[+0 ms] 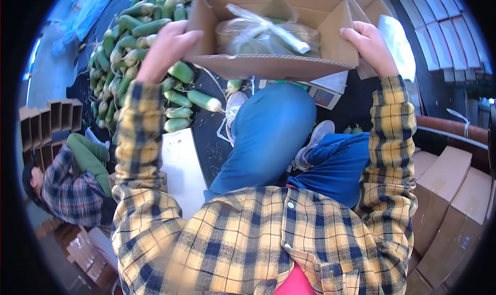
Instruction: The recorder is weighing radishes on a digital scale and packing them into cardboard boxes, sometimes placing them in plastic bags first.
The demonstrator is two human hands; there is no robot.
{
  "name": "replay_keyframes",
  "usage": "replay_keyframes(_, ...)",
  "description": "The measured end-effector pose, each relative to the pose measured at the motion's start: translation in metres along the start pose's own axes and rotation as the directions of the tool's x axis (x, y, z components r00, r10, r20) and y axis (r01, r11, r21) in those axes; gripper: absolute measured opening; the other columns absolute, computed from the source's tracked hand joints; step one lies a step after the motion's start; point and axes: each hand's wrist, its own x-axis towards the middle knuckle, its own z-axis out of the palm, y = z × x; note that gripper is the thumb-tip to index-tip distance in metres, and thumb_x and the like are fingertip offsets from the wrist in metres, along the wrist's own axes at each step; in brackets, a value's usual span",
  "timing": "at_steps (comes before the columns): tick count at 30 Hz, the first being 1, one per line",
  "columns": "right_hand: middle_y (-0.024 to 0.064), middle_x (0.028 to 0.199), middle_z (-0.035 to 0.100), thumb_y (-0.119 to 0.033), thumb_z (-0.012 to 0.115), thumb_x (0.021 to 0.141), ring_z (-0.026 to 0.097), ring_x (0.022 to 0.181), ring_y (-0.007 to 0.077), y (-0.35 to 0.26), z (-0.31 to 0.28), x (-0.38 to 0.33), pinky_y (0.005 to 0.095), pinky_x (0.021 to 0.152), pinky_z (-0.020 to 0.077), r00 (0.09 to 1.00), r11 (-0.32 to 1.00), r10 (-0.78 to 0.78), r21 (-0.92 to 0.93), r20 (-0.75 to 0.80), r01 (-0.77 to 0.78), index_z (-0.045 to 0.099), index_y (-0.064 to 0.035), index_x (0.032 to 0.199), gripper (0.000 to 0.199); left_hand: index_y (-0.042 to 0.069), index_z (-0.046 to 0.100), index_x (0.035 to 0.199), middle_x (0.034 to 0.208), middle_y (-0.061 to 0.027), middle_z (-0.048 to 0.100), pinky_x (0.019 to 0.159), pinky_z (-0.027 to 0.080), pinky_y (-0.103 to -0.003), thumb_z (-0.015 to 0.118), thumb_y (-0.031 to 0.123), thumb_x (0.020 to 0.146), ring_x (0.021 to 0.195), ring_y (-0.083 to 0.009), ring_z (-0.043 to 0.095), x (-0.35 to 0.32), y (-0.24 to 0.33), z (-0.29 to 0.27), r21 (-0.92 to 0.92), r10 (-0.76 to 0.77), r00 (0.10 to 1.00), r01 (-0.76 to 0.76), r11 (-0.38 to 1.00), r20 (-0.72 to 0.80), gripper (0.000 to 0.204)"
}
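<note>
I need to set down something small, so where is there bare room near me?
The white board looks bare, bordered by radishes, the left sleeve and black floor. A strip of that floor shows bare between board and jeans. Crowded: the radishes left of the open box, the cartons at lower right.

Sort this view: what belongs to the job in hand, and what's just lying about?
Likely in use:
open cardboard box, in left hand and right hand
clear plastic bag inside
green vegetables, piled left

Probably lying about:
blue plastic sheeting, upper left
white panel, left of legs
</note>
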Motion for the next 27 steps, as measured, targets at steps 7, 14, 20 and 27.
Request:
replay_keyframes(7,0.0259,0.079,0.063,-0.031,0.058,0.083,0.065,0.076,0.04,-0.109,0.101,0.001,0.0461,0.071,0.0523,0.896,0.926,-0.361,-0.011,0.257,0.376,0.066,0.0046,0.081,0.037,-0.005,0.064,0.096,0.077,-0.0095,0.066,0.065,0.047,-0.033,0.061,0.026,0.091,0.069,-0.0152,0.059,-0.147,-0.032,-0.09,0.106,-0.225,0.95,0.252,0.962,-0.214,0.032)
replay_keyframes(14,0.0228,0.085,0.071,-0.028,0.057,0.078,0.07,0.084,0.0395,-0.176,0.241,-0.041,0.0486,0.079,0.0561,0.792,0.909,-0.288,-0.106,0.538,0.403,0.074,-0.0018,0.08,0.031,-0.007,0.064,0.101,0.085,-0.0127,0.071,0.072,0.051,-0.034,0.061,0.021,0.09,0.075,-0.0164,0.064,-0.275,-0.129,-0.119,0.139,-0.517,0.832,0.547,0.826,-0.2,0.031)
replay_keyframes(20,0.0207,0.096,0.073,-0.023,0.055,0.081,0.071,0.093,0.0377,-0.172,0.358,-0.113,0.0468,0.084,0.0558,0.636,0.934,-0.239,-0.003,0.734,0.356,0.076,-0.0023,0.091,0.031,-0.007,0.064,0.092,0.086,-0.0267,0.067,0.077,0.05,-0.046,0.064,0.026,0.085,0.083,-0.0407,0.065,-0.409,-0.217,-0.083,0.231,-0.698,0.682,0.731,0.642,-0.217,0.034)
replay_keyframes(27,0.0203,0.098,0.073,-0.02,0.054,0.086,0.07,0.097,0.0355,-0.129,0.4,-0.129,0.0461,0.083,0.0552,0.217,0.68,-0.428,0.155,0.877,0.717,0.076,-0.003,0.092,0.028,-0.005,0.066,0.104,0.1,-0.0292,0.067,0.088,0.05,-0.05,0.067,0.035,0.085,0.098,-0.0457,0.064,-0.486,-0.298,-0.021,0.52,-0.819,0.548,0.757,0.397,-0.173,0.044)
